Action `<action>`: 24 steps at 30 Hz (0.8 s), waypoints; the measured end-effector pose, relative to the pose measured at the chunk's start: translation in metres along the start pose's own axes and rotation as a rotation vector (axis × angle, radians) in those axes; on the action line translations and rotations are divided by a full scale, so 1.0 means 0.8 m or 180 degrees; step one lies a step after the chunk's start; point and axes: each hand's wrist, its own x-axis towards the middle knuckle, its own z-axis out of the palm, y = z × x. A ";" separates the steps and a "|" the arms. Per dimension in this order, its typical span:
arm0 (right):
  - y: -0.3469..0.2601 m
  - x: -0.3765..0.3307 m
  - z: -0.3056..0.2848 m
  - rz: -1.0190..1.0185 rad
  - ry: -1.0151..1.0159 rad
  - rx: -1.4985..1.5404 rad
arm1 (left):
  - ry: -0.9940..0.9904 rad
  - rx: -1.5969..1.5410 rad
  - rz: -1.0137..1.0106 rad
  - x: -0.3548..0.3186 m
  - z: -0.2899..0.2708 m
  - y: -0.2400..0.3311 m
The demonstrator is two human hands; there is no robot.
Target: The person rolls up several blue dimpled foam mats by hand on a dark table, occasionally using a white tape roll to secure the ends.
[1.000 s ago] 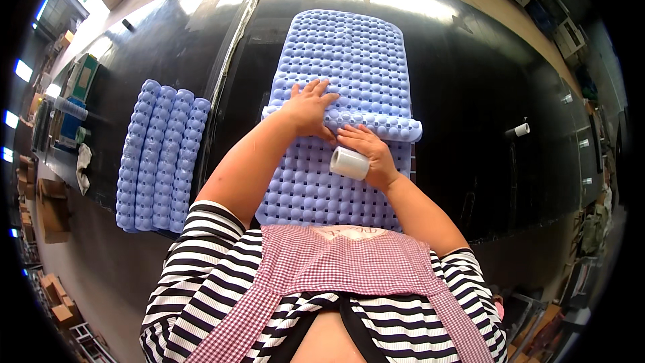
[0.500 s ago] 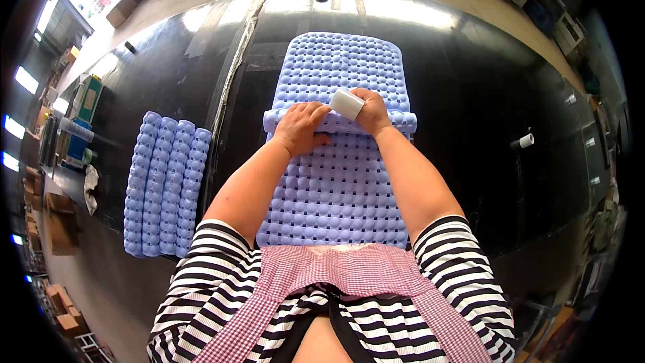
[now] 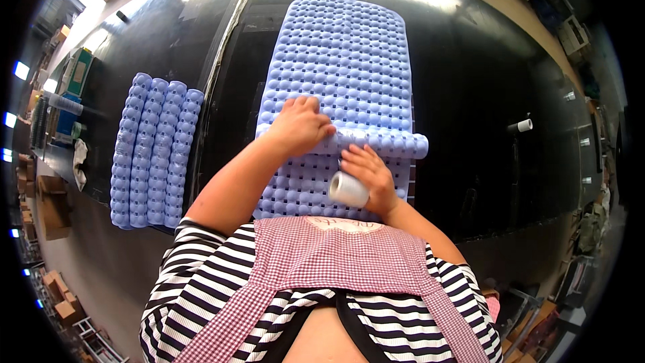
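A light blue bubbled mat (image 3: 342, 60) lies lengthwise in front of me, with a rolled mat (image 3: 393, 142) crosswise on it. My left hand (image 3: 299, 124) is closed over the left part of this roll, fingers curled and thumb against it. In my right hand (image 3: 371, 173) is a small roll of clear film (image 3: 349, 190), its end turned to the left. The fingers of that hand reach up to the near side of the rolled mat. Shiny film shows on the roll's surface between my hands. Motion blurs the film roll slightly.
Several finished blue mat rolls (image 3: 156, 151) lie side by side at the left of the black table (image 3: 484, 87). Another small white roll (image 3: 524, 125) lies at the right. Boxes (image 3: 77, 72) and a white cloth (image 3: 80, 163) are at the far left edge.
Both hands and the film roll have come nearer to me, the right hand most, now below the rolled mat. The rolled mat lies closer, and more flat mat shows beyond it. My view has shifted.
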 end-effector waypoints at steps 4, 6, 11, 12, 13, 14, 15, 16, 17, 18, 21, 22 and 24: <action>0.049 0.049 0.007 0.0243 0.0232 0.0023 | 0.1048 0.0070 0.0140 0.052 0.012 -0.026; 0.071 0.075 0.005 0.0457 0.0524 0.0246 | 0.1307 -0.0086 0.0194 0.045 0.014 -0.020; 0.133 0.158 0.000 0.1653 0.0411 0.1608 | 0.1621 0.0275 0.0488 -0.009 0.039 0.020; 0.146 0.174 -0.005 0.1568 0.0244 0.1395 | 0.1215 0.0435 0.0344 -0.007 0.057 0.008; 0.169 0.183 -0.004 0.1592 0.0323 0.1528 | 0.1216 0.0440 0.0375 0.004 0.060 0.003; 0.180 0.197 -0.005 0.1661 0.0351 0.1667 | 0.1159 0.0457 0.0363 0.018 0.056 -0.006; 0.189 0.205 -0.007 0.1733 0.0386 0.1801 | 0.1101 0.0471 0.0361 0.034 0.052 -0.014; 0.185 0.215 -0.009 0.1699 0.0366 0.1801 | 0.1017 0.0562 0.0299 0.046 0.045 -0.020; 0.180 0.223 -0.012 0.1621 0.0549 0.1780 | 0.1045 0.0575 0.0287 0.057 0.038 -0.027; 0.174 0.228 -0.014 0.1545 0.0737 0.1755 | 0.0794 0.0417 0.0173 0.068 0.030 -0.034; 0.156 0.203 -0.008 0.1099 0.0683 0.1436 | 0.0622 0.0442 0.0024 0.108 0.014 -0.050; 0.142 0.192 -0.004 0.0930 0.0633 0.1389 | 0.0540 0.0537 -0.0070 0.120 0.013 -0.061; 0.128 0.167 -0.004 0.0342 0.0615 0.0848 | 0.0425 0.0555 -0.0044 0.128 -0.005 -0.056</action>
